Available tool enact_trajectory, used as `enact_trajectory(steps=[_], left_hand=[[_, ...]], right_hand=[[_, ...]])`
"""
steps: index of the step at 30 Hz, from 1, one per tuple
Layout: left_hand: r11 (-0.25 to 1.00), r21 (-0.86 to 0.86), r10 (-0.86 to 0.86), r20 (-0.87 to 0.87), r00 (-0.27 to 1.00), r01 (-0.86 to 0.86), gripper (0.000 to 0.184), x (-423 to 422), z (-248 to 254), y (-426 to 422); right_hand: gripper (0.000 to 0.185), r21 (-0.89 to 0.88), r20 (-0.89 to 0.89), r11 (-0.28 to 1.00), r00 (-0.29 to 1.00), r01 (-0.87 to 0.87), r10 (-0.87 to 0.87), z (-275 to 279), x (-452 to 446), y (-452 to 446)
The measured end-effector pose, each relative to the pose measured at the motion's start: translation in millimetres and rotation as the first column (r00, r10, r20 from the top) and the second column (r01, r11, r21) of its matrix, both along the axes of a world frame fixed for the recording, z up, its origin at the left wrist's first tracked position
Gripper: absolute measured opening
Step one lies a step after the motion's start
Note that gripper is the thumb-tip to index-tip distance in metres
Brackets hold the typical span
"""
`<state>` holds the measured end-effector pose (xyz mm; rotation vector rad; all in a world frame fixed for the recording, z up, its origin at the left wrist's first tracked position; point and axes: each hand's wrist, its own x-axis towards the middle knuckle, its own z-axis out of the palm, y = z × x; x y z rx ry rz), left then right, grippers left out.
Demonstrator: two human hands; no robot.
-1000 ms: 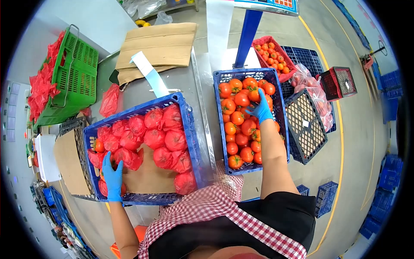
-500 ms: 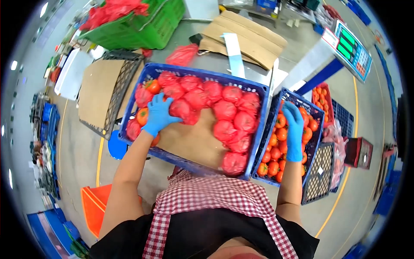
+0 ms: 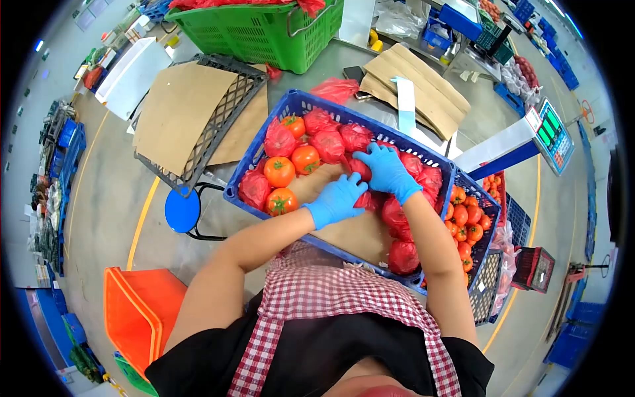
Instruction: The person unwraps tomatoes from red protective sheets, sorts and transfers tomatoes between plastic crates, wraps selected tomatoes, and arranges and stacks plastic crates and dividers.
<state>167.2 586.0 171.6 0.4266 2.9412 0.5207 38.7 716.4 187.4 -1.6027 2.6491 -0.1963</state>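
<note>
Both my hands wear blue gloves and work inside a blue plastic crate [image 3: 261, 147]. My right hand [image 3: 389, 173] curls over a tomato in a red wrap [image 3: 359, 168], its fingers bent around the top and side. Just below, my left hand [image 3: 335, 200] has its thumb and fingers closed about another red-wrapped tomato [image 3: 365, 200], partly hidden by the hand. More red-wrapped tomatoes line the back and right of the crate. Several bare tomatoes [image 3: 279, 172] sit at its left side. Brown cardboard [image 3: 350, 237] covers the crate bottom.
A second blue crate of loose tomatoes [image 3: 468, 221] stands at the right, beside a scale [image 3: 554, 135]. At the back are a green basket [image 3: 258, 36], cardboard sheets [image 3: 423, 86] and a red bag [image 3: 336, 89]. An orange bin [image 3: 142, 311] and blue stool [image 3: 182, 210] are at left.
My left hand has moved rightward from the crate's left side. My right hand has left the loose-tomato crate for the wrapped tomatoes. More bare tomatoes show at left, and the view has shifted.
</note>
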Motion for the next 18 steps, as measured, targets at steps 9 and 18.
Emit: enact_trajectory(steps=[9, 18], left_hand=[[0.490, 0.815, 0.035, 0.334, 0.942, -0.307, 0.015, 0, -16, -38], [0.950, -0.083, 0.299, -0.027, 0.954, -0.300, 0.076, -71, 24, -116]], right_hand=[[0.036, -0.230, 0.143, 0.973, 0.988, -0.023, 0.057, -34, 58, 15], [0.016, -0.678, 0.600, 0.142, 0.654, 0.722, -0.461, -32, 41, 17]])
